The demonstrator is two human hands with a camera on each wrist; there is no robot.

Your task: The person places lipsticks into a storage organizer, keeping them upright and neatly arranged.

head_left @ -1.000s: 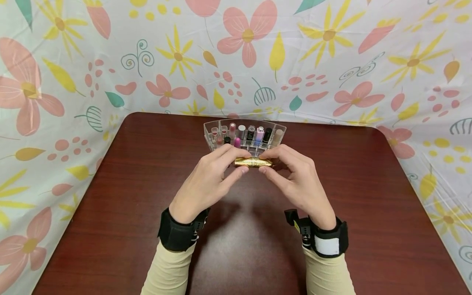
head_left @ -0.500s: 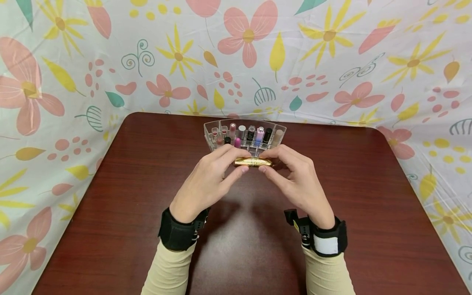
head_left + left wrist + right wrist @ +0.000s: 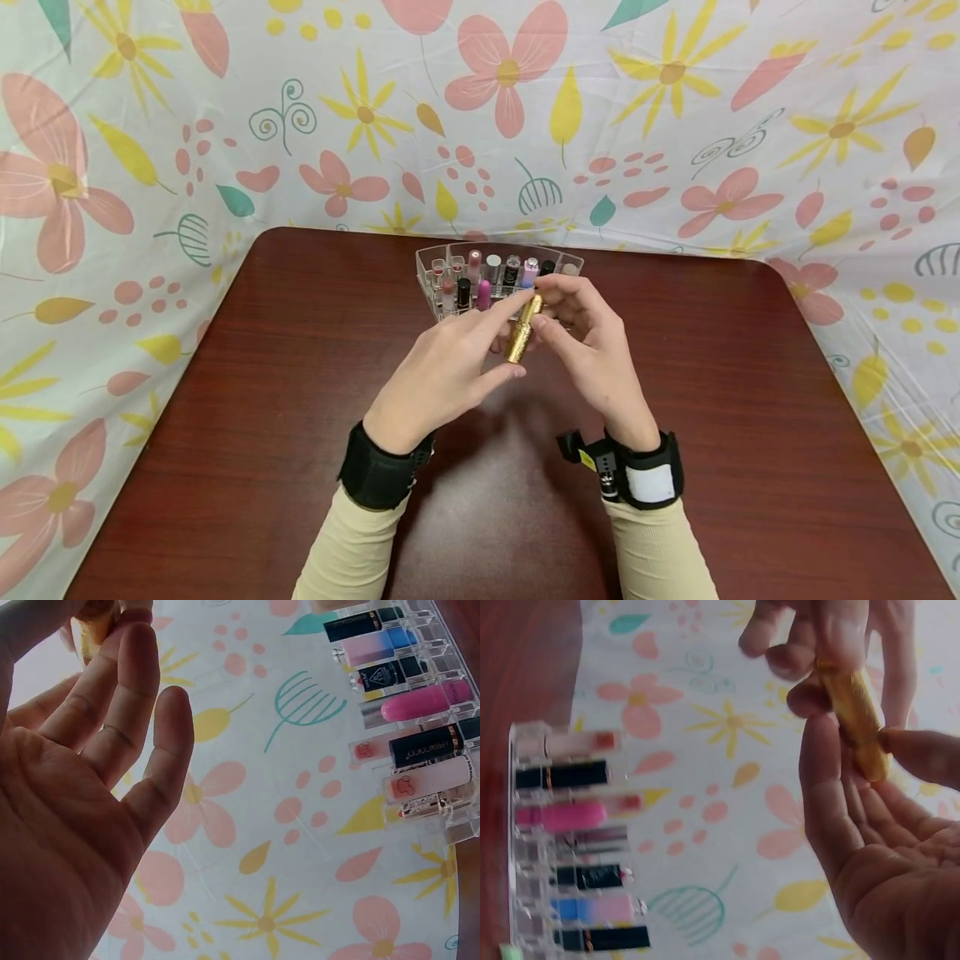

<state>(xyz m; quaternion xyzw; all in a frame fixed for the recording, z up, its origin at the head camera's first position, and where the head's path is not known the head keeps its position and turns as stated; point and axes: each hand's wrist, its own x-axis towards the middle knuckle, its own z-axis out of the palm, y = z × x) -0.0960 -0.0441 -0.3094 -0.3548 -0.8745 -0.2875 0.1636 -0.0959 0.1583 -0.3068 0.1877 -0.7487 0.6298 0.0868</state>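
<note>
Both hands are on a gold lipstick, raised in front of the organizer. It stands at a slant, its upper end toward the back. My right hand pinches it between thumb and fingers. My left hand has its index finger along the far end and its thumb at the near end. In the right wrist view, the left hand's digits overlap one end of the lipstick. The left wrist view shows the palm and loosely bent fingers; the lipstick is partly hidden behind them.
A clear plastic organizer stands behind the hands with several lipsticks in it, including a bright pink one and a black one. The dark wooden table meets a floral cloth at the back.
The lipstick has turned from lying crosswise between both hands to slanting front to back. My left hand has moved right and my right hand slightly left, bringing them closer together.
</note>
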